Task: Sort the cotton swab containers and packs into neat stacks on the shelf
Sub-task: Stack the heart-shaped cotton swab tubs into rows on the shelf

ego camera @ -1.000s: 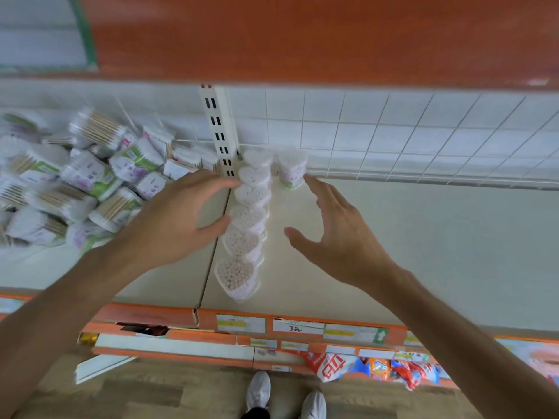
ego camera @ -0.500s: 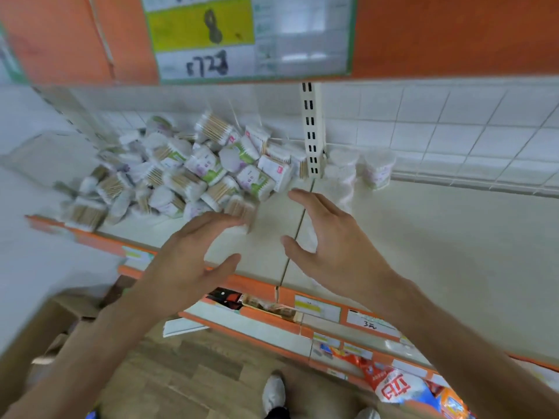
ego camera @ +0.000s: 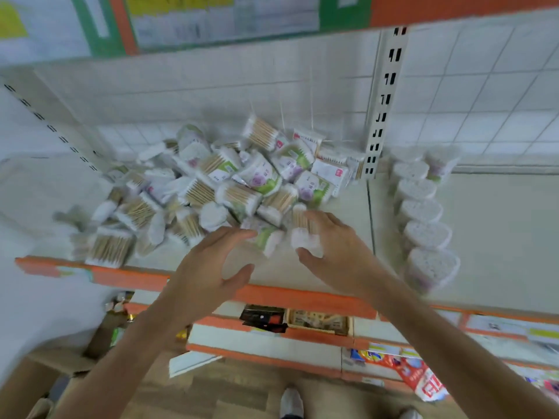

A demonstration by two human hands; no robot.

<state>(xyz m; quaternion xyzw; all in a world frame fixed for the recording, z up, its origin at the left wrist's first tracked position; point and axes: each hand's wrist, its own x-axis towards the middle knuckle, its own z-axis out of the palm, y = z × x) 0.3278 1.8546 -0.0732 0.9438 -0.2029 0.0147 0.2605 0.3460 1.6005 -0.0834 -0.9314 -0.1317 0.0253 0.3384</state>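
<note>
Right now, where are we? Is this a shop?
Most likely a shop aisle. Price labels hang on orange-edged shelves, and a heap of cotton swab packs lies beside a row of heart-shaped containers.

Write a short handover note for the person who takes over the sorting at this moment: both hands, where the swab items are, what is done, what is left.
Left hand: open, fingers spread, at the near edge of the pile, holding nothing.
Right hand: fingers and thumb around a swab container at the pile's near right edge.
Done: a row of heart-shaped containers runs front to back on the right shelf section, beside the upright post.
Left: the jumbled pile of packs and containers on the left section is unsorted.
</note>
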